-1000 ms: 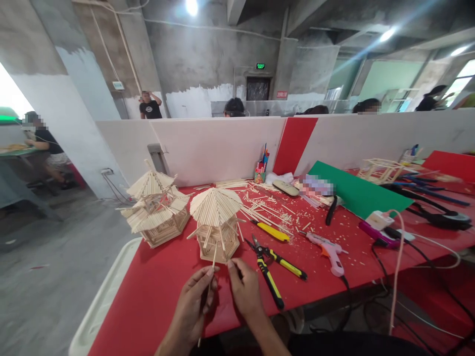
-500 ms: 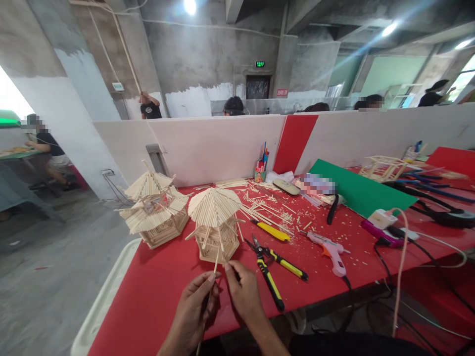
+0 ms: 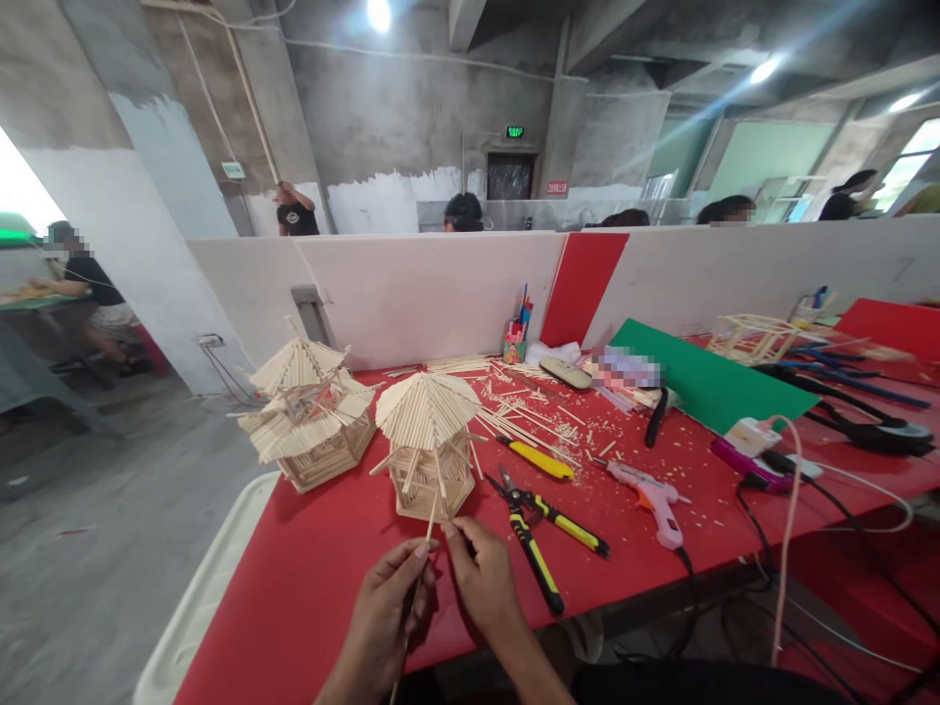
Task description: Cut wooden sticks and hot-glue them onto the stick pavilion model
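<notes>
Thin wooden sticks are pinched in my left hand, one stick pointing up toward the front of a small wooden stick pavilion. Beside it, my right hand has its thumb and finger pressed together near the pavilion's base; whatever is between them is too small to make out. A second, two-tiered stick pavilion stands behind to the left. Pliers with yellow and black handles lie partly open right of my right hand, below a yellow cutter.
A pink glue gun, loose sticks and chips, a pen cup and a green board are on the red table. Cables hang at the right. Several people are beyond the white partition.
The view has shifted very slightly. My hands stay almost in the same place, with the fingers still closed.
</notes>
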